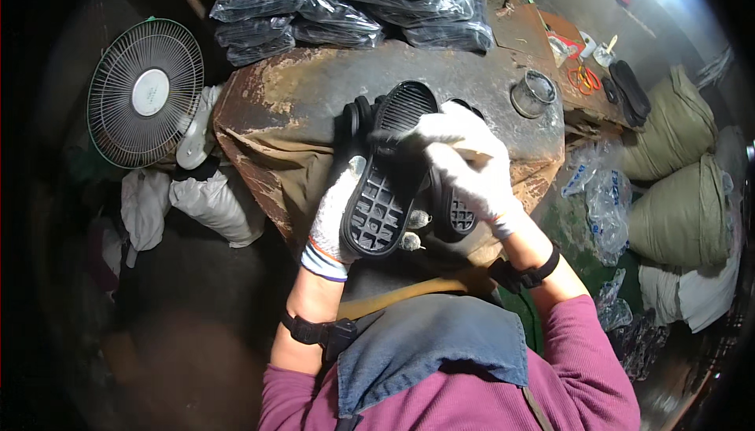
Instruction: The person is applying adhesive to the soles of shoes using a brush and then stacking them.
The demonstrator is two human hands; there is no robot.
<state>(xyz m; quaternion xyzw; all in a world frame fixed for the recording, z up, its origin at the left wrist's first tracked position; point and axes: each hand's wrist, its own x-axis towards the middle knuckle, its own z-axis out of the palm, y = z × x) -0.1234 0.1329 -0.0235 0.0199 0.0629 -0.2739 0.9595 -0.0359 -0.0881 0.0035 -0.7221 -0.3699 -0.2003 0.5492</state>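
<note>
A black slipper (pixel 377 203) is held up with its ridged, grid-patterned sole facing me. My left hand (pixel 336 211), in a white knit glove, grips it from the left edge, and dusty grey fingertips show past the sole's right side. My gloved right hand (pixel 469 156) is over the right side of the slipper's middle, its fingers curled together. Whatever those fingers may hold is hidden, and the spot on the sole beside them is blurred. Below the right hand, a second black slipper (pixel 458 212) shows its grid sole, partly covered by that hand.
Clear-bagged black goods (pixel 346 6) are stacked at the back of the worn, cloth-draped table (pixel 267 93). A metal cup (pixel 534 93) sits at its right. Orange-handled scissors (pixel 583 80) lie on a side bench. A fan (pixel 147 93) stands left; stuffed green sacks (pixel 678 211) stand right.
</note>
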